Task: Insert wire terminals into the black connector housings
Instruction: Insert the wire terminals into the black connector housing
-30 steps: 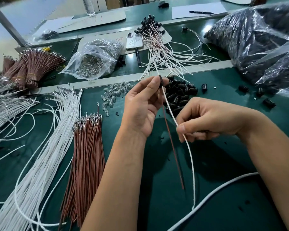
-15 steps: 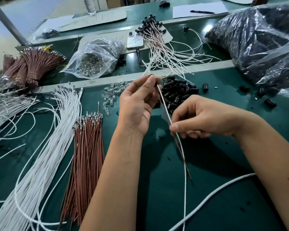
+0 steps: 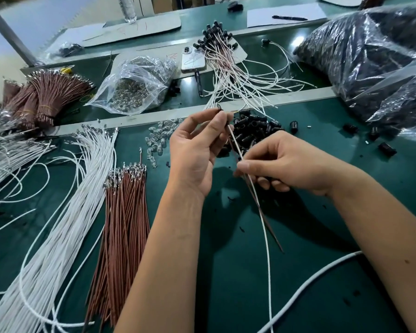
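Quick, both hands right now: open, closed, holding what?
Left hand: pinching a black connector housing at its fingertips.
Right hand: pinching the white wire and brown wire together.

Bare forearms, left hand (image 3: 195, 150) and right hand (image 3: 291, 162) ungloved.

White wire (image 3: 262, 212) and brown wire (image 3: 271, 233) hang from black housing (image 3: 220, 111); loose black housings (image 3: 255, 131) piled behind.

Bare green bench (image 3: 238, 284) lies open below both wrists, crossed only by a thick white cord (image 3: 322, 270). To the left, brown wires (image 3: 123, 212) and white wires (image 3: 65, 212) cover the mat. Ahead sits the pile of black housings (image 3: 255, 131); plastic bags (image 3: 375, 61) block the far right.
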